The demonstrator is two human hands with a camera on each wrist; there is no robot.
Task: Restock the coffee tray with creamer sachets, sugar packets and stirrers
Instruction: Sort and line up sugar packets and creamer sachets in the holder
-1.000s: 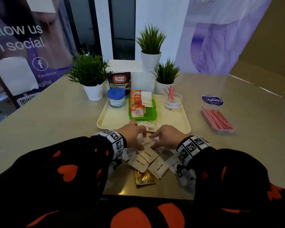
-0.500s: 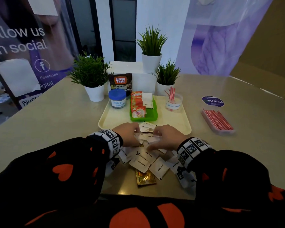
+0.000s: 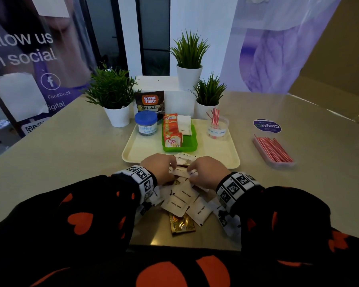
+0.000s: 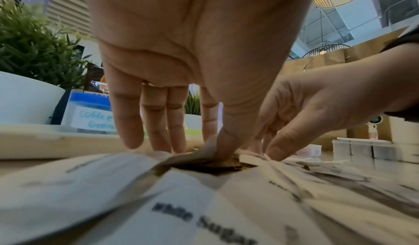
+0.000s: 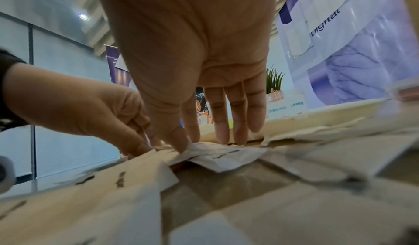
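Note:
A loose pile of white sugar packets (image 3: 181,195) lies on the table in front of the cream tray (image 3: 133,154). My left hand (image 3: 160,166) and right hand (image 3: 205,172) sit side by side on the pile's far end, at the tray's near rim. The left hand (image 4: 213,145) pinches a packet edge (image 4: 204,152) between thumb and forefinger. The right hand (image 5: 188,141) pinches another packet (image 5: 217,156) with its thumb, its other fingers touching the pile. On the tray a green basket (image 3: 192,141) holds Coffee mate sachets (image 3: 172,139) and sugar packets (image 3: 184,126). A clear cup (image 3: 218,126) holds a few stirrers.
A pink box of red-striped stirrers (image 3: 273,151) lies right of the tray. A gold sachet (image 3: 181,223) lies at the pile's near edge. A blue-lidded coffee jar (image 3: 146,123) stands on the tray, with a coffee pouch (image 3: 150,101) and three potted plants (image 3: 112,94) behind.
Both hands stay on the pile and have closed in a little. The packets between them are more bunched than a second ago.

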